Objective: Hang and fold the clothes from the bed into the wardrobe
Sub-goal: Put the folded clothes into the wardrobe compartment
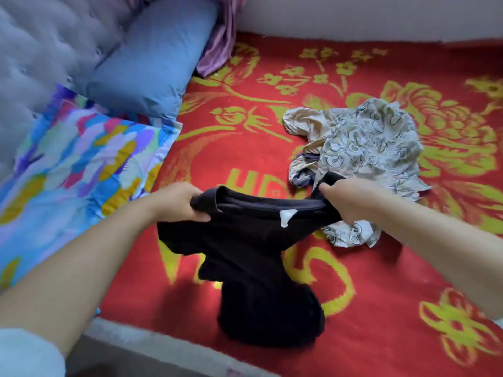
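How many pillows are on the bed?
2: a blue pillow against the headboard, and a multicoloured pillow nearer the left arm. Others may lie out of view.

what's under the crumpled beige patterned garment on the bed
A bluish-purple piece of cloth peeks out at the left edge of the beige patterned garment, both on the red bedspread. The rest of it is covered.

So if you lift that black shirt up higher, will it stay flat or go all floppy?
Probably floppy: the black shirt already sags between the left hand and right hand and bunches where it meets the red bedspread. It looks light, since fingertip grips at its collar seem enough to hold it up.
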Demonstrator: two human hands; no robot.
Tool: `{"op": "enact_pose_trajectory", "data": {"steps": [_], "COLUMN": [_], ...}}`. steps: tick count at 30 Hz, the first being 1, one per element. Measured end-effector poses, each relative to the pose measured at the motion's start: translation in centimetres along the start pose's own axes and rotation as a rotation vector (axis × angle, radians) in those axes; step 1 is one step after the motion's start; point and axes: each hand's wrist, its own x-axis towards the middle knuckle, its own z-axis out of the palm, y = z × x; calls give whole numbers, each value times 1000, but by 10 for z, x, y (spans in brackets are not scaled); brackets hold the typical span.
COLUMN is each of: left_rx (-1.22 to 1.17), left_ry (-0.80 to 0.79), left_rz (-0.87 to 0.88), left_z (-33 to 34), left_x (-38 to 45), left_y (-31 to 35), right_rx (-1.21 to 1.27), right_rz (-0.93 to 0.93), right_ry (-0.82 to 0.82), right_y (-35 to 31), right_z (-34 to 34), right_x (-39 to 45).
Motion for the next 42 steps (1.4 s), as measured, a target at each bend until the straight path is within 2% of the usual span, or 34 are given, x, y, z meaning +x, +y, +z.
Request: {"op": "enact_pose_trajectory", "data": {"steps": [1, 3, 4, 6, 7, 9, 10, 11, 12, 13, 14, 15, 17, 18, 20, 22, 25, 29, 31, 34, 37, 39, 42], "left_rx": [180, 415, 491, 543, 490, 258, 110, -57, -232, -356, -399, -327, -11, 110, 208, 194, 159, 283, 293, 149, 96, 103, 204], "left_ry": [-74, -126, -91, 63, 178, 435, 539, 623, 628, 592, 512, 412, 171, 59, -75, -107, -8, 193, 314, 467, 583, 632, 606], "left_rz": [0, -38, -68, -105, -120, -112, -70, 3, 71, 150, 192, 190, 122, 91, 46, 22, 7, -48, -81, -161, -287, -379, -400], "left_z": [-1, -1, 0, 3, 5, 17, 25, 36, 42, 54, 60, 64, 69, 69, 68, 61, 38, 18, 20, 27, 24, 6, -19], "left_x": [-21, -60, -78, -112, -128, -170, -193, -216, -235, -268, -288, -309, -348, -362, -380, -393, -397, -369, -341, -285, -215, -149, -70], "left_y": [4, 8, 5, -5, -11, -18, -19, -21, -22, -30, -36, -45, -61, -65, -65, -60, -62, -80, -91, -104, -109, -109, -103], "right_rx": [-57, -84, -71, 47, 189, 720, 1054, 1288, 1424, 1354, 1179, 957, 602, 516, 460, 534, 528, 170, 231, 543, 802, 881, 902], "right_rz": [31, 109, 155, 217, 229, 284, 290, 291, 297, 295, 288, 266, 230, 208, 178, 144, 129, 274, 371, 481, 631, 690, 783], "right_ry": [29, 87, 146, 404, 569, 805, 871, 950, 974, 956, 909, 830, 573, 458, 320, 285, 208, -18, -36, 44, 198, 306, 331], "right_y": [-18, -44, -52, -63, -72, -110, -133, -152, -166, -188, -196, -202, -215, -221, -230, -235, -227, -212, -193, -157, -115, -77, -43], "right_z": [0, -7, -13, -18, -17, -12, -14, -13, -14, -7, -2, 6, 20, 24, 27, 24, 14, 21, 34, 56, 69, 64, 51], "right_x": [-17, -50, -69, -103, -119, -161, -183, -205, -223, -251, -271, -292, -330, -345, -366, -382, -392, -356, -325, -267, -194, -127, -52]}}
